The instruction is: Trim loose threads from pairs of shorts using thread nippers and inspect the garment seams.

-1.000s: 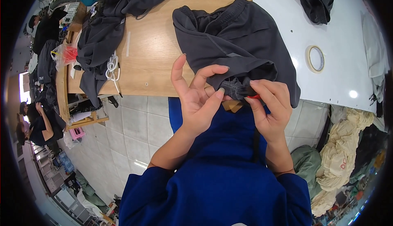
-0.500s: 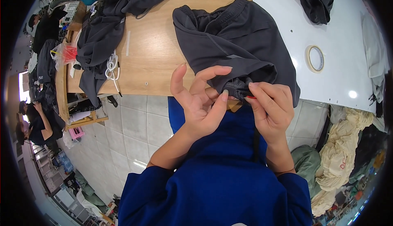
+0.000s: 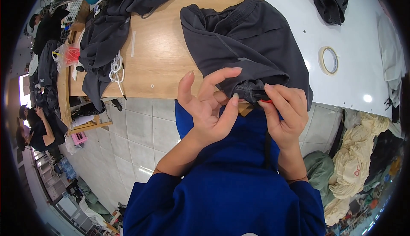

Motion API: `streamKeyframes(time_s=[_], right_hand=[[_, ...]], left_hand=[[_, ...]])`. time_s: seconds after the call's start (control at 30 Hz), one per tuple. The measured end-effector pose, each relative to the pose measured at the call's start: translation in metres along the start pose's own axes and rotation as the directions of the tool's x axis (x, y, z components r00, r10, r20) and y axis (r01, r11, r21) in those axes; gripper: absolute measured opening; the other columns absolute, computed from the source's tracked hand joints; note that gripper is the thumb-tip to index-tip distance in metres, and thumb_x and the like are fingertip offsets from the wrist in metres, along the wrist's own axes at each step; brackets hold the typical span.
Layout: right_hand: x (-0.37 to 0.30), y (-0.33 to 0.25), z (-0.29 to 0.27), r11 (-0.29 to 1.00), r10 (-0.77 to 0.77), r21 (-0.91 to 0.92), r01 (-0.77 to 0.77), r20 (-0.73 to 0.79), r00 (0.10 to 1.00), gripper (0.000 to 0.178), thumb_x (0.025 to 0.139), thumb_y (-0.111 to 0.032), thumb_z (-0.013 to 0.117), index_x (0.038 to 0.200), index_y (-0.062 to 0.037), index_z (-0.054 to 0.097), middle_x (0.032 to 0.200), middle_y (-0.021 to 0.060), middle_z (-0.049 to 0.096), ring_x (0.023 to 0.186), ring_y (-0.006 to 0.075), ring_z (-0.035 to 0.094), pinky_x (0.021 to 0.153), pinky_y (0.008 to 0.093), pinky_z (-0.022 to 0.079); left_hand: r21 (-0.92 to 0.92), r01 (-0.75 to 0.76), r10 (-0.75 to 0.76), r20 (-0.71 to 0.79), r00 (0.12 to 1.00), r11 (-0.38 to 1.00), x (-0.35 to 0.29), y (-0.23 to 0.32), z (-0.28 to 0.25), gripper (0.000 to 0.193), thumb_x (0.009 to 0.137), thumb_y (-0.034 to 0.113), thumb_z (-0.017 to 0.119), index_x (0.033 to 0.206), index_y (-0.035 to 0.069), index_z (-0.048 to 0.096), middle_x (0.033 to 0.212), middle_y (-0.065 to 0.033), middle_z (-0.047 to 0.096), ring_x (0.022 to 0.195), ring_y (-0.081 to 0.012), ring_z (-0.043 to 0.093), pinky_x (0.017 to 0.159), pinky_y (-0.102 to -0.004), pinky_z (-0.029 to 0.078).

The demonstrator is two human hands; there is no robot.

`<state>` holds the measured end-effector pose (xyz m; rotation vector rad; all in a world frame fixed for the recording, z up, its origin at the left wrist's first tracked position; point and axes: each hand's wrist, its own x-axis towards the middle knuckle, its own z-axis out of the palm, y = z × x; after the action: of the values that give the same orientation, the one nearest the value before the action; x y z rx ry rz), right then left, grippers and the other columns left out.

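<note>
Head view, mid-frame: left fingers (image 3: pixel 233 104) pinch a dark-grey cloth garment (image 3: pixel 265 30), right fingers (image 3: pixel 277 95) a red-and-black tool (image 3: pixel 266 101); slipping risks snags.

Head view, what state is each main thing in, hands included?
Dark garment: spread out, near end bunched
Left hand: pinching the garment, two fingers raised
Small red tool: gripped, partly hidden
Right hand: closed on the tool
Tape roll: lying flat
White cord: looped
Cream cloth: heaped, crumpled
</note>
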<state>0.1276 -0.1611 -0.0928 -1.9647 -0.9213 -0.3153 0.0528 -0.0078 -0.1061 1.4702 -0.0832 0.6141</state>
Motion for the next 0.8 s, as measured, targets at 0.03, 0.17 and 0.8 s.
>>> streamKeyframes(time_s=[0.03,0.17,0.8], right_hand=[[0.000,0.000,0.000,1.000,-0.002,-0.003,0.002,0.000,1.000,0.034,0.065,-0.002,0.074,0.099,-0.0042,0.069,0.090,0.0073,0.064,0.077,0.0216,0.056,0.070,0.0295,0.044],[0.001,0.001,0.001,1.000,-0.025,-0.016,0.025,-0.042,0.999,0.033,0.064,-0.008,0.075,0.097,-0.0086,0.071,0.088,0.0031,0.065,0.073,0.0188,0.054,0.064,0.0272,0.044],[0.003,-0.005,-0.017,0.999,-0.036,0.007,0.035,0.083,0.996,0.035,0.061,-0.009,0.075,0.096,-0.0097,0.071,0.088,0.0021,0.065,0.071,0.0187,0.055,0.064,0.0277,0.043]], left_hand=[[0.011,-0.008,0.008,0.001,1.000,1.000,0.000,0.000,0.000,0.087,0.082,-0.018,0.044,0.139,0.024,-0.006,0.126,-0.0307,0.041,0.088,-0.0193,0.062,0.073,-0.0245,0.050],[0.014,-0.009,0.009,-0.015,1.000,1.000,0.000,0.001,0.001,0.086,0.082,-0.018,0.044,0.139,0.024,-0.006,0.126,-0.0313,0.040,0.088,-0.0192,0.062,0.073,-0.0242,0.049],[0.166,-0.140,0.130,0.070,0.989,0.976,-0.002,-0.002,0.001,0.086,0.082,-0.018,0.044,0.138,0.023,-0.007,0.126,-0.0347,0.039,0.092,-0.0233,0.061,0.069,-0.0243,0.051]])
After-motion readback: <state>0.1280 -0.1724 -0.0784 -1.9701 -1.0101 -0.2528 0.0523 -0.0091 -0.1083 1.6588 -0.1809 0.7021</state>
